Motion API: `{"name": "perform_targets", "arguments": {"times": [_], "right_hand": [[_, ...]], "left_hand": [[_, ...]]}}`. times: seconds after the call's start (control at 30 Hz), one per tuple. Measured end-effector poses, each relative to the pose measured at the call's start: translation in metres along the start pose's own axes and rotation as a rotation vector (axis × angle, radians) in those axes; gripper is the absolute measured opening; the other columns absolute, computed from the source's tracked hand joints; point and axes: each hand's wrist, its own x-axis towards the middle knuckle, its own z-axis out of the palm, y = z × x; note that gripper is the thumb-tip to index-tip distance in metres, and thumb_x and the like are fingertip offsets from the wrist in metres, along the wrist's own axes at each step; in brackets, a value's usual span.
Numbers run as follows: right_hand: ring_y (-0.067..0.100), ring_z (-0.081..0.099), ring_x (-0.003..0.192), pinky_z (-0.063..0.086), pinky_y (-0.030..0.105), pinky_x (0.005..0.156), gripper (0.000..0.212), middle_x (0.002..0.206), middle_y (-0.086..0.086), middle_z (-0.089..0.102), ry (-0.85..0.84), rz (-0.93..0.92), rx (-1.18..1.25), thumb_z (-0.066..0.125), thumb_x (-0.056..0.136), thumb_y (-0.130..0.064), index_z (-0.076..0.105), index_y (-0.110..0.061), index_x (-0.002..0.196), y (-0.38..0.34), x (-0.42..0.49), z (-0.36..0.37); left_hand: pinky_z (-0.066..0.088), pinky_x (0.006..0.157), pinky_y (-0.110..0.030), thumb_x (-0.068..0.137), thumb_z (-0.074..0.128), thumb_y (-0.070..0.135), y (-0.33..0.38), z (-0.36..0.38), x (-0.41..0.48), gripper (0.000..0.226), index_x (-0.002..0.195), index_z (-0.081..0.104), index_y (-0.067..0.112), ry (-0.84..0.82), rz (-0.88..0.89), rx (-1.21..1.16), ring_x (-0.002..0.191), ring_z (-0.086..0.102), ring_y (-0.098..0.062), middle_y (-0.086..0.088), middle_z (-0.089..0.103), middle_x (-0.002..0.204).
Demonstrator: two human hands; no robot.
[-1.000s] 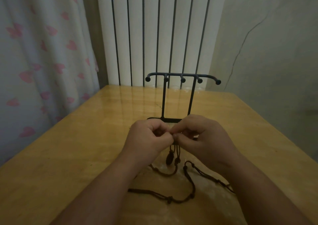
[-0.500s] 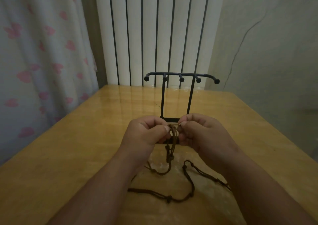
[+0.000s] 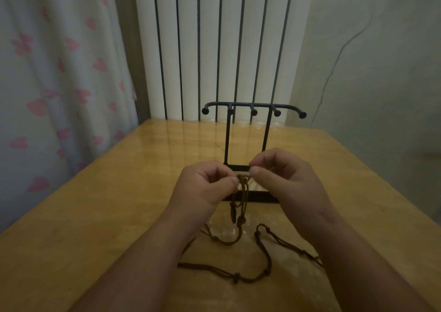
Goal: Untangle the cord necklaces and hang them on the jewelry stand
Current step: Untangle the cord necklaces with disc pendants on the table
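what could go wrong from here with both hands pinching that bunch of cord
1. The left hand and right hand pinch the light brown cords close together; pulling apart hard might tighten the tangle rather than free it.
2. The dark cord lies looped on the table between the forearms; a wrist could snag and drag it.
3. The jewelry stand stands right behind the hands; a jerk forward might knock it.

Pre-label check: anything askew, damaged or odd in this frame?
Nothing spilled or askew. The light brown cord necklace hangs bunched between the left hand and right hand; the dark brown cord necklace sprawls loose on the wooden table. The black metal jewelry stand is upright, hooks bare.
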Motion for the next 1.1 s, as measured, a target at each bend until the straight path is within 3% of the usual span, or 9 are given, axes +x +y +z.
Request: {"name": "perform_targets", "arguments": {"times": [0.13, 0.23, 0.37, 0.5, 0.7, 0.83, 0.93, 1.0, 1.1], "right_hand": [[0.002, 0.054, 0.072, 0.045, 0.014, 0.059, 0.008, 0.079, -0.014, 0.061, -0.015, -0.08, -0.386, 0.061, 0.078, -0.045, 0.066, -0.04, 0.082, 0.004, 0.001, 0.002], [-0.003, 0.051, 0.082, 0.043, 0.013, 0.06, 0.004, 0.079, -0.019, 0.055, -0.07, -0.164, -0.575, 0.058, 0.082, -0.039, 0.058, -0.043, 0.08, 0.001, 0.0, 0.003], [0.001, 0.05, 0.082, 0.043, 0.016, 0.059, 0.007, 0.079, -0.017, 0.052, -0.05, -0.26, -0.674, 0.056, 0.081, -0.033, 0.062, -0.03, 0.081, 0.004, 0.002, 0.003], [0.005, 0.049, 0.076, 0.042, 0.015, 0.058, 0.005, 0.074, -0.014, 0.049, 0.022, -0.263, -0.578, 0.053, 0.077, -0.031, 0.056, -0.027, 0.075, 0.006, 0.001, 0.004], [0.015, 0.055, 0.065, 0.051, 0.024, 0.059, 0.011, 0.071, 0.0, 0.06, 0.014, -0.006, -0.067, 0.055, 0.088, -0.018, 0.063, -0.018, 0.081, 0.006, -0.002, 0.011], [0.019, 0.061, 0.076, 0.053, 0.028, 0.064, 0.012, 0.079, 0.004, 0.066, 0.003, -0.005, -0.069, 0.058, 0.089, -0.015, 0.068, -0.02, 0.085, 0.008, 0.0, 0.003], [0.011, 0.061, 0.077, 0.052, 0.017, 0.064, 0.016, 0.083, 0.0, 0.066, 0.019, -0.002, -0.004, 0.058, 0.09, -0.01, 0.07, -0.021, 0.091, 0.005, -0.001, 0.001], [0.015, 0.063, 0.081, 0.057, 0.024, 0.07, 0.013, 0.085, 0.002, 0.068, -0.002, -0.011, -0.053, 0.061, 0.089, -0.018, 0.071, -0.025, 0.094, 0.005, -0.001, 0.002], [0.015, 0.067, 0.079, 0.059, 0.038, 0.071, 0.01, 0.083, -0.003, 0.071, -0.026, -0.008, -0.183, 0.065, 0.085, -0.027, 0.072, -0.029, 0.092, 0.006, 0.0, 0.003]], "left_hand": [[0.05, 0.064, -0.02, 0.084, 0.066, 0.011, -0.002, -0.001, 0.001, 0.018, 0.071, 0.072, 0.021, -0.013, -0.006, 0.017, 0.072, 0.066, -0.01, 0.003, 0.069, 0.07], [0.049, 0.064, -0.021, 0.083, 0.066, 0.01, -0.004, -0.001, 0.002, 0.019, 0.069, 0.071, 0.022, -0.023, -0.017, 0.058, 0.067, 0.062, -0.006, 0.006, 0.067, 0.067], [0.047, 0.062, -0.023, 0.082, 0.065, 0.009, -0.006, 0.001, 0.002, 0.025, 0.063, 0.07, 0.024, -0.029, -0.033, 0.035, 0.064, 0.059, -0.004, 0.007, 0.063, 0.062], [0.045, 0.059, -0.022, 0.079, 0.065, 0.014, -0.005, 0.003, 0.003, 0.023, 0.06, 0.069, 0.025, -0.052, -0.05, -0.047, 0.062, 0.058, -0.005, 0.007, 0.061, 0.06], [0.043, 0.063, -0.031, 0.07, 0.058, 0.021, -0.004, 0.005, 0.002, 0.017, 0.059, 0.07, 0.024, -0.08, -0.11, -0.253, 0.063, 0.053, -0.015, 0.001, 0.06, 0.06], [0.042, 0.064, -0.032, 0.07, 0.06, 0.022, -0.005, 0.001, 0.003, 0.015, 0.059, 0.07, 0.025, -0.042, -0.091, -0.213, 0.063, 0.054, -0.014, 0.002, 0.06, 0.06], [0.043, 0.064, -0.03, 0.074, 0.063, 0.024, -0.005, 0.0, 0.002, 0.015, 0.06, 0.069, 0.026, -0.074, -0.072, -0.114, 0.062, 0.056, -0.01, 0.004, 0.061, 0.06], [0.044, 0.063, -0.027, 0.08, 0.065, 0.022, -0.005, 0.0, 0.002, 0.019, 0.062, 0.069, 0.026, -0.085, -0.058, -0.061, 0.062, 0.057, -0.007, 0.006, 0.061, 0.06], [0.043, 0.062, -0.025, 0.073, 0.063, 0.028, -0.006, 0.001, 0.002, 0.014, 0.06, 0.068, 0.026, -0.078, -0.059, -0.04, 0.062, 0.056, -0.007, 0.006, 0.06, 0.059]]}}
